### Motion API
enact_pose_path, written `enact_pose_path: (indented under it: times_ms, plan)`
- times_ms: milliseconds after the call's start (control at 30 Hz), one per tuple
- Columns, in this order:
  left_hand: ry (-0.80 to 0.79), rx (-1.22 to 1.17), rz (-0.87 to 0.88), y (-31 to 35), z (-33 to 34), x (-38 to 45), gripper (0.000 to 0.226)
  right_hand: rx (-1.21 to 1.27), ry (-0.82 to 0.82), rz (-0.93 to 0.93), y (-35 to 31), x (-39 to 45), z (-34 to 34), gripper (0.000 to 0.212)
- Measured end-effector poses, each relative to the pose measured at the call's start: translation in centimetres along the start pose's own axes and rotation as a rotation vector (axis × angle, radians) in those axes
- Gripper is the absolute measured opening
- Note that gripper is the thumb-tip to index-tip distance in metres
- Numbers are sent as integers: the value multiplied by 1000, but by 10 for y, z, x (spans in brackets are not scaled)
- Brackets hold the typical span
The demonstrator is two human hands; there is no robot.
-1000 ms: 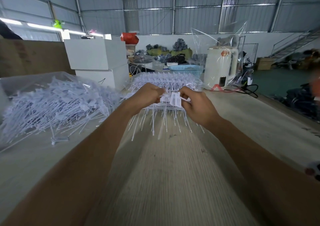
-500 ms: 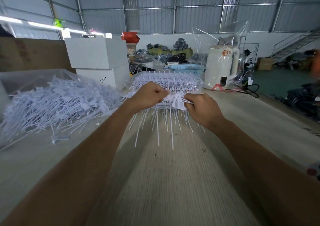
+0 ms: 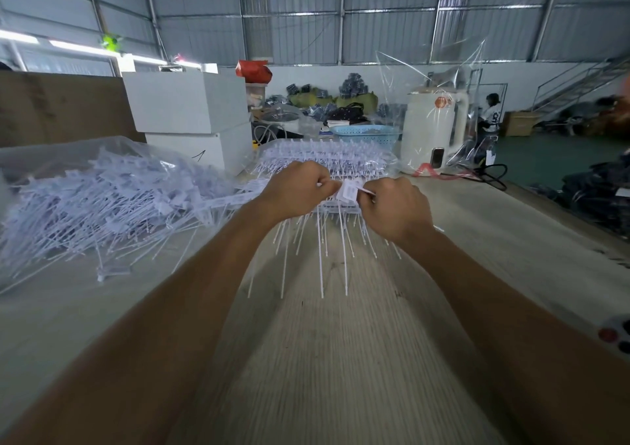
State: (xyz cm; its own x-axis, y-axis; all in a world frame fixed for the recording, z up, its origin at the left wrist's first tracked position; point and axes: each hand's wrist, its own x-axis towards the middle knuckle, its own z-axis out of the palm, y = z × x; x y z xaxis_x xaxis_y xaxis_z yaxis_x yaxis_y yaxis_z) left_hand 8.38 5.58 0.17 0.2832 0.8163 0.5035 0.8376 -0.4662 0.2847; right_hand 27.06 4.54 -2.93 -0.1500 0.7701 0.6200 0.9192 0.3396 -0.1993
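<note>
Above the middle of the wooden table (image 3: pixel 341 359), both my hands hold a connected strip of white plastic seal tags (image 3: pixel 327 253) whose thin tails hang down towards me. My left hand (image 3: pixel 296 189) grips the strip's left part with curled fingers. My right hand (image 3: pixel 395 206) pinches one flat white tag head (image 3: pixel 349 190) between the two hands. Behind them lies a stack of more tag strips (image 3: pixel 327 158) on the table.
A big loose pile of separated white tags (image 3: pixel 102 202) in clear plastic fills the left of the table. White boxes (image 3: pixel 191 110), a blue basket (image 3: pixel 366 132) and a wrapped white appliance (image 3: pixel 433 131) stand at the far edge. A person (image 3: pixel 491 110) stands far right.
Both hands stayed close together at the strip; the tag head between them has twisted and the hanging tails have swung and spread lower towards me.
</note>
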Motion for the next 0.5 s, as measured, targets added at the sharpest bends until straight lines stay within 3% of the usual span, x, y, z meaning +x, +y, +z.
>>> enact_pose_path:
  times_ms: [200,500]
  plan:
    - [-77,-56,26,-2,-3,-3,48,223,55,206,35,0,-2,38]
    - [-120,-189,-41,1,-4,-6,31,760,-62,283,21,5,0,42]
